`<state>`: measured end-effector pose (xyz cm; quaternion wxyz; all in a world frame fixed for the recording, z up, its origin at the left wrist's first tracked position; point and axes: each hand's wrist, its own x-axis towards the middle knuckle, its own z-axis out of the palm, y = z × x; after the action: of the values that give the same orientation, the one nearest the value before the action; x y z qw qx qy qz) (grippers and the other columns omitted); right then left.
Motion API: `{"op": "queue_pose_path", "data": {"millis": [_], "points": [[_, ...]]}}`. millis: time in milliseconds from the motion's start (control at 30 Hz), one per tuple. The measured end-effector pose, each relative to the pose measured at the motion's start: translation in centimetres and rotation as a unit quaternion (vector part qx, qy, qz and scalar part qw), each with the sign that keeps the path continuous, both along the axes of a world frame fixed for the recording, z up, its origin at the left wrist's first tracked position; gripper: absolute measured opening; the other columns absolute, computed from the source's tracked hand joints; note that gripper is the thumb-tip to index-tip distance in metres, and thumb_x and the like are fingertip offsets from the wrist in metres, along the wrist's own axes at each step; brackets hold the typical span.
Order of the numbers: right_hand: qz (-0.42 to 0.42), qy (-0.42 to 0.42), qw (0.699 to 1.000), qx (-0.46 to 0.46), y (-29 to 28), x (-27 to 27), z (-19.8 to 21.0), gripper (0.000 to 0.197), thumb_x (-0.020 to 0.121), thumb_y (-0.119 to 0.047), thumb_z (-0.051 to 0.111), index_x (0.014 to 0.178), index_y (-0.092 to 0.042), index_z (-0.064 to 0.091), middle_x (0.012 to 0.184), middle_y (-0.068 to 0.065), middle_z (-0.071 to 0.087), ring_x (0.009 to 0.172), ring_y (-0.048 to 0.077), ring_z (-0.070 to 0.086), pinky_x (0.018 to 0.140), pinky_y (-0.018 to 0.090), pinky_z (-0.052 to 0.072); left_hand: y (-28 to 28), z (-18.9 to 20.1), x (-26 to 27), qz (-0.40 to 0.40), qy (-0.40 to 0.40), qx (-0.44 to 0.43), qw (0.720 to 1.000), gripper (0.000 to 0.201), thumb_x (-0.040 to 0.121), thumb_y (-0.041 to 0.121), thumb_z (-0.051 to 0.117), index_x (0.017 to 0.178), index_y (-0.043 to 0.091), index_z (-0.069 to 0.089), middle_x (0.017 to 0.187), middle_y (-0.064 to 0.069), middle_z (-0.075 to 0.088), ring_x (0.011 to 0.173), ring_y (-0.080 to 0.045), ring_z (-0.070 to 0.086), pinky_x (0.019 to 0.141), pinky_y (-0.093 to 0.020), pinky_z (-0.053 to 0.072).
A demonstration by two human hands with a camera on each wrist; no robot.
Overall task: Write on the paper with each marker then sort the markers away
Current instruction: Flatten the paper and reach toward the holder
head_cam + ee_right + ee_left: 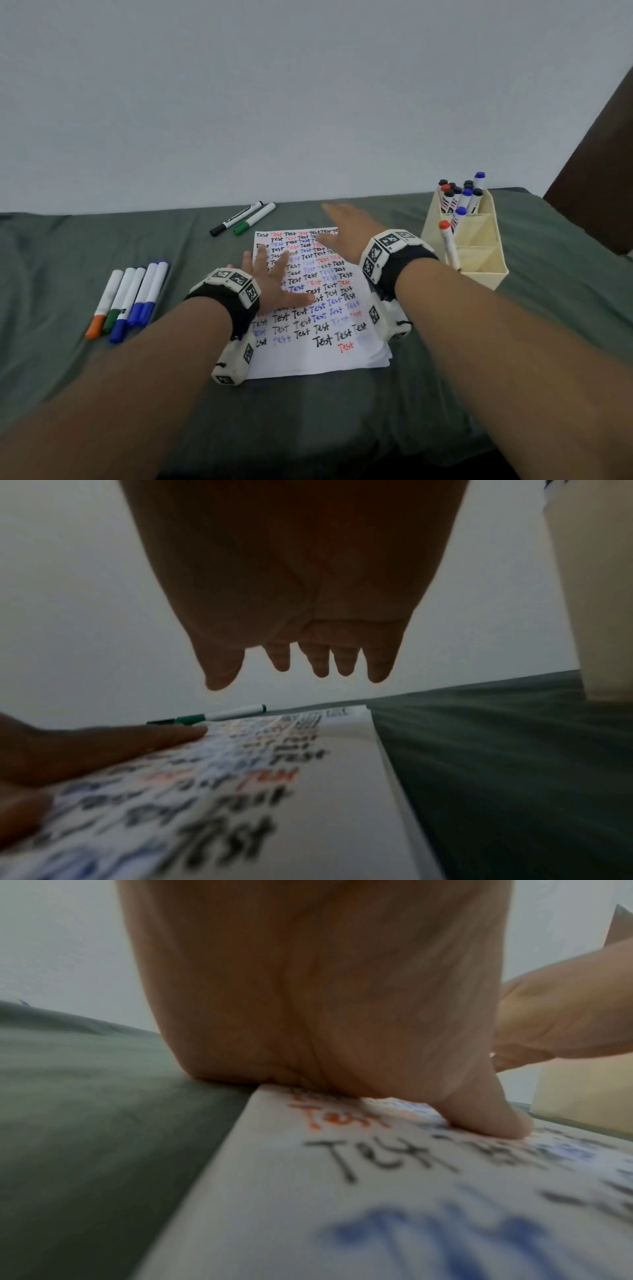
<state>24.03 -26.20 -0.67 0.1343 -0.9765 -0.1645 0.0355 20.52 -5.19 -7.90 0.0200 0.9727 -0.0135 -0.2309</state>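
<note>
1. Pressed flat, fingers spread: left hand (270, 277) pinning the white sheet of paper covered in rows of handwritten "Test" (329, 356) to the grey-green cloth-covered table (85, 394); thumb tip down on the page in the left wrist view.
2. Raised over the paper's far right corner, fingers straight and spread, holding nothing: right hand (342, 226), clear of the page in the right wrist view.
3. Just beyond the paper's far left corner: black-capped white marker (236, 218) and green-capped white marker (255, 218), side by side, caps toward the paper, long axes slanting away to the right.
4. Well left of the paper: row of five white markers with orange, green and blue caps (128, 301), lying parallel, caps toward the near edge.
5. Right of the paper: cream compartmented plastic organiser (479, 253), back section packed with upright markers, one red-capped marker (449, 245) leaning in a nearer section.
6. Judged next: a fresh marker to be fetched. Far pair ahead and left of the right hand, nearer to it than the row of five; row of five closer to the left hand, itself occupied steadying the paper.
7. Likely approach: right hand across the paper's top edge, grip taken across the barrel of the slanted pair.
</note>
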Motion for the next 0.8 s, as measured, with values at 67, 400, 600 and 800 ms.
{"op": "queue_pose_path", "data": {"millis": [67, 400, 600, 800], "points": [[0.004, 0.042, 0.998, -0.04, 0.6, 0.6, -1.6, 0.077, 0.101, -0.056, 0.045, 0.162, -0.022, 0.014, 0.169, 0.009, 0.014, 0.155, 0.029, 0.014, 0.124, 0.047, 0.019, 0.0, -0.1, 0.0, 0.0, -0.004, -0.002, 1.0, 0.138, 0.032, 0.113, 0.016, 0.147, 0.05, -0.026, 0.161, -0.001, -0.034, 0.149, -0.034, -0.025, 0.116, -0.068, -0.005], [0.006, 0.12, 0.983, -0.139, 1.1, 0.7, -5.4, 0.093, 0.091, -0.079, 0.037, 0.162, -0.029, 0.003, 0.17, 0.009, -0.009, 0.156, 0.034, -0.004, 0.124, 0.057, 0.012, 0.1, -0.1, -0.2, -0.008, -0.002, 0.006, 1.0, 0.12, 0.058, 0.105, 0.026, 0.15, 0.046, -0.023, 0.161, -0.002, -0.034, 0.15, -0.033, -0.023, 0.118, -0.065, -0.005], [0.0, 0.111, 0.982, -0.154, 1.2, 0.5, -6.4, 0.099, 0.086, -0.086, 0.034, 0.161, -0.032, -0.001, 0.169, 0.007, -0.014, 0.155, 0.034, -0.007, 0.124, 0.056, 0.009, 2.0, 0.5, 1.3, -0.016, -0.124, -0.014, 0.992, 0.105, 0.058, 0.103, 0.003, 0.147, 0.052, 0.022, 0.162, 0.002, 0.02, 0.146, -0.031, 0.022, 0.112, -0.059, 0.022], [-0.002, 0.123, 0.981, -0.148, 1.2, 0.7, -6.6, 0.1, 0.085, -0.087, 0.032, 0.161, -0.033, -0.003, 0.169, 0.005, -0.016, 0.155, 0.033, -0.009, 0.123, 0.057, 0.006, 6.3, 2.3, 6.3, -0.012, -0.257, 0.098, 0.961, 0.069, 0.083, 0.08, 0.038, 0.13, 0.031, 0.051, 0.134, -0.003, 0.05, 0.122, -0.029, 0.047, 0.099, -0.049, 0.039]]}}
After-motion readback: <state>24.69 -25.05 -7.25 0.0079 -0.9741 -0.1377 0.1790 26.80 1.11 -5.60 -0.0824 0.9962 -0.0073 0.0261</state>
